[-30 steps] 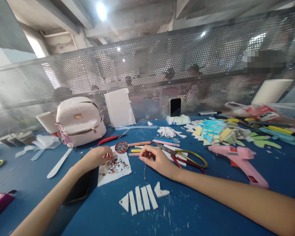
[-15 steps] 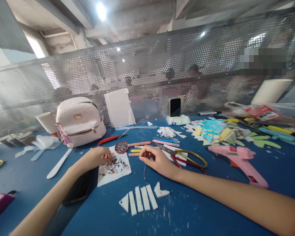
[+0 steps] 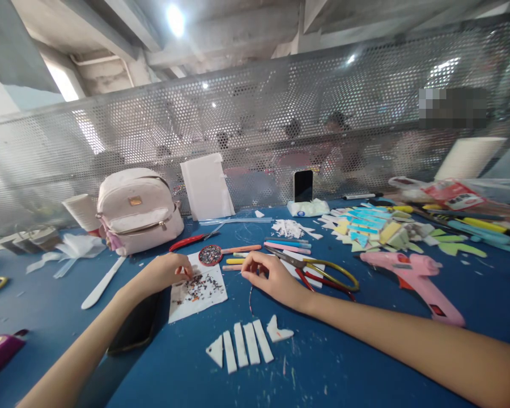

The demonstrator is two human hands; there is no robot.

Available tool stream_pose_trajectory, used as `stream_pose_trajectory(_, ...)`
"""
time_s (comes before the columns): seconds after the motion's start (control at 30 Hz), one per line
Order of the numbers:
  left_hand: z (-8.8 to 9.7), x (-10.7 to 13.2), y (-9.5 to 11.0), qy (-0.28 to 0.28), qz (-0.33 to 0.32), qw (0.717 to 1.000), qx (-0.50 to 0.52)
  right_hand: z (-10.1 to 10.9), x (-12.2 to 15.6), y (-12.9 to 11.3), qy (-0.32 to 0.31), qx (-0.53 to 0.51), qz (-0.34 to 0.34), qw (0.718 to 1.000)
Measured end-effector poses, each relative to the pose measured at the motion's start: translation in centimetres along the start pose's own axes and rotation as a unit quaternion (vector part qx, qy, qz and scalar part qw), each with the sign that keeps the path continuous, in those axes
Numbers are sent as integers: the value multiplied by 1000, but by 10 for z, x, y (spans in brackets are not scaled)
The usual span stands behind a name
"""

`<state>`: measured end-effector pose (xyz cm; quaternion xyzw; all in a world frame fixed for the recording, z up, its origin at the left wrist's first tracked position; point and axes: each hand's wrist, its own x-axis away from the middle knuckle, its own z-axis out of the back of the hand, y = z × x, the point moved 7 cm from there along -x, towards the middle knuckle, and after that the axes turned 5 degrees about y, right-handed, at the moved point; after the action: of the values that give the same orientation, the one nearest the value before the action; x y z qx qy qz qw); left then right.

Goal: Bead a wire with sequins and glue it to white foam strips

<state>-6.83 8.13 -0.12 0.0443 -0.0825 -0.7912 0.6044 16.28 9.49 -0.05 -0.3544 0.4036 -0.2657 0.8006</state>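
Observation:
My left hand point(image 3: 165, 271) rests at the left edge of a white sheet point(image 3: 198, 292) strewn with tiny dark and coloured bits, its fingertips pinched together over them. My right hand point(image 3: 270, 276) lies to the right of the sheet, fingers curled in a pinch on something too small to name, perhaps a thin thread that trails toward me. A small round dish of sequins point(image 3: 210, 254) sits just beyond the sheet. Several white foam strips point(image 3: 242, 344) lie in a row nearer to me.
A pale backpack point(image 3: 136, 208) stands at back left; a dark phone point(image 3: 136, 327) lies under my left forearm. Scissors point(image 3: 323, 271), coloured pens point(image 3: 287, 245) and a pink glue gun point(image 3: 412, 275) lie to the right. Cut coloured paper point(image 3: 372, 226) fills the back right, before a perforated metal screen point(image 3: 255, 124).
My left fingertips have shifted slightly over the scattered bits. My right hand has stayed where it was.

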Motion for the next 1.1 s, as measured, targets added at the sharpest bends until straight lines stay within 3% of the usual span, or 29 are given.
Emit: stream_pose_trajectory(1.1, -8, -5, -7, 9, 8, 1000, -22, 0, 0, 0, 0, -3, -2, 1000)
